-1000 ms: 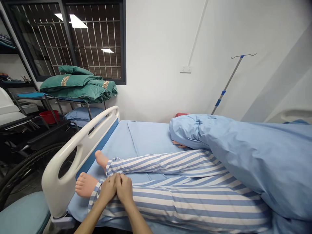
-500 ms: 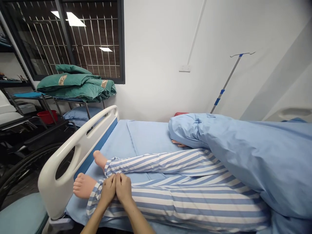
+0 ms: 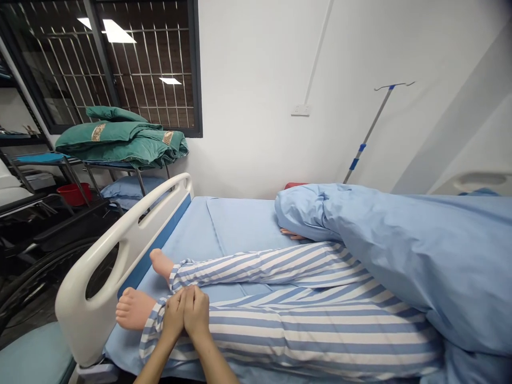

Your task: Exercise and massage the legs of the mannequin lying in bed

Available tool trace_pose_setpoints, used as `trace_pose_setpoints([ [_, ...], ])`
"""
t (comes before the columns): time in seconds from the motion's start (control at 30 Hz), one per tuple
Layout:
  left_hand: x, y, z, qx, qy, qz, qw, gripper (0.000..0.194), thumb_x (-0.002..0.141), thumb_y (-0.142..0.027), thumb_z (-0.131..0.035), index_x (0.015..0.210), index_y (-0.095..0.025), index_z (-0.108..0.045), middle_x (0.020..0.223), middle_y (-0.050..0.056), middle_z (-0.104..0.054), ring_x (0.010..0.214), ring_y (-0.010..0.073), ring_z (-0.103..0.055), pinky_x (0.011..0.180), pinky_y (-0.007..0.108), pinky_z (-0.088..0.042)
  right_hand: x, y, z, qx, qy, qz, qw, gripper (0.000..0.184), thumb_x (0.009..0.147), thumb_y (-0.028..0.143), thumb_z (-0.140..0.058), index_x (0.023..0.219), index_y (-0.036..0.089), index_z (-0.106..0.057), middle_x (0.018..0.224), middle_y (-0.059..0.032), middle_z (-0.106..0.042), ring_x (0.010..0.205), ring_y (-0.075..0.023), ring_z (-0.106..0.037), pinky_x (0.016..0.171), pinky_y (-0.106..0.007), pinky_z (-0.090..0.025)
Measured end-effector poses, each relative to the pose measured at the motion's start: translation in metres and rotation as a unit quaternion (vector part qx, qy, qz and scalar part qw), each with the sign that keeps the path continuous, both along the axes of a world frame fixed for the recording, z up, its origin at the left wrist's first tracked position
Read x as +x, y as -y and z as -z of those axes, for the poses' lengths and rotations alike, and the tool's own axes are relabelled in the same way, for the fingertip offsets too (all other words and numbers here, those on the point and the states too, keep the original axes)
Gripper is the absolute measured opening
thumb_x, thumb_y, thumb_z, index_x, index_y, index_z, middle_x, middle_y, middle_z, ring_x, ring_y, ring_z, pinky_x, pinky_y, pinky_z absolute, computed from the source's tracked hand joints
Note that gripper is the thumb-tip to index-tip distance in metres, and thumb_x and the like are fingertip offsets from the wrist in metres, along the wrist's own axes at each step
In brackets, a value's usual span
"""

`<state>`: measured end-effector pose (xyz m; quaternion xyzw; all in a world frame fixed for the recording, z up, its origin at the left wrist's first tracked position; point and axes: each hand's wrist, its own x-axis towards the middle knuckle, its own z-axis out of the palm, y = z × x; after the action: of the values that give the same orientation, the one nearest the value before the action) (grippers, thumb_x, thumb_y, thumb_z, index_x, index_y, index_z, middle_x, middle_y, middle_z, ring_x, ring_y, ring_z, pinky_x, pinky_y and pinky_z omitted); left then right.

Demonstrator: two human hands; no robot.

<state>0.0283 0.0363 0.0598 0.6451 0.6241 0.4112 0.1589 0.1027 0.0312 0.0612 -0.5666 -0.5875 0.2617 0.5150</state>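
Observation:
A patient manikin (image 3: 256, 277) lies on a hospital bed, dressed in blue-and-white striped pyjamas. My left hand (image 3: 174, 316) and my right hand (image 3: 196, 313) lie side by side with fingers together on the striped trouser leg (image 3: 304, 330), just above the bare near foot (image 3: 134, 309). Whether they grip the cloth is hard to see. The far leg (image 3: 260, 269) lies angled across, its bare foot (image 3: 162, 265) near the side rail. A blue cover (image 3: 400, 261) hides the upper body, and a manikin hand (image 3: 290, 233) shows at its edge.
A white bed side rail (image 3: 120, 245) runs along the near left. Beyond it are a wheelchair wheel (image 3: 48, 272), a red basin (image 3: 74, 194), and folded green cloths (image 3: 120, 141) on a rack. An IV pole (image 3: 372, 128) stands behind the bed.
My hands have drawn slightly closer together on the trouser leg. The whole scene has drifted a little left in view. The manikin has not visibly moved.

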Motion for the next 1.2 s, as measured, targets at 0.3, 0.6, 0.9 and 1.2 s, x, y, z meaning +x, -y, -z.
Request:
trace_pose_setpoints([
  [0.3, 0.022, -0.002, -0.007, 0.0, 0.15, -0.067, 0.986, 0.037, 0.078, -0.047, -0.038, 0.053, -0.02, -0.043, 0.047, -0.001, -0.048, 0.049, 0.0136, -0.044, 0.05, 0.025, -0.038, 0.003, -0.007, 0.0, 0.004, -0.087, 0.022, 0.996, 0.039, 0.089, 0.033, -0.031, 0.056, 0.019, -0.046, 0.053, -0.0022, -0.055, 0.05, -0.0138, -0.048, 0.049, -0.025, -0.028],
  [0.6, 0.017, -0.004, 0.008, -0.009, 0.123, -0.038, 0.992, 0.035, 0.079, -0.043, -0.035, 0.059, -0.019, -0.05, 0.054, 0.002, -0.057, 0.057, 0.016, -0.05, 0.057, 0.026, -0.04, 0.021, 0.0, -0.029, -0.029, 0.12, -0.008, 0.992, 0.037, 0.089, 0.029, -0.033, 0.066, 0.017, -0.059, 0.066, -0.0076, -0.066, 0.059, -0.0173, -0.058, 0.051, -0.026, -0.025],
  [0.9, 0.024, -0.007, 0.0, -0.032, 0.106, 0.01, 0.994, 0.038, 0.077, -0.048, -0.039, 0.054, -0.019, -0.049, 0.052, 0.001, -0.054, 0.054, 0.0147, -0.048, 0.055, 0.026, -0.039, 0.031, 0.006, -0.009, -0.029, 0.136, 0.036, 0.99, 0.045, 0.093, 0.031, -0.028, 0.068, 0.017, -0.062, 0.067, -0.0086, -0.067, 0.062, -0.0182, -0.061, 0.053, -0.027, -0.026],
  [1.2, 0.042, 0.005, -0.003, -0.005, 0.167, -0.012, 0.986, 0.039, 0.076, -0.047, -0.041, 0.05, -0.019, -0.047, 0.047, -0.001, -0.049, 0.05, 0.0138, -0.045, 0.051, 0.024, -0.04, 0.034, -0.001, 0.005, 0.009, 0.089, 0.052, 0.995, 0.045, 0.094, 0.031, -0.025, 0.067, 0.017, -0.059, 0.063, -0.0066, -0.064, 0.059, -0.0163, -0.058, 0.052, -0.025, -0.028],
])
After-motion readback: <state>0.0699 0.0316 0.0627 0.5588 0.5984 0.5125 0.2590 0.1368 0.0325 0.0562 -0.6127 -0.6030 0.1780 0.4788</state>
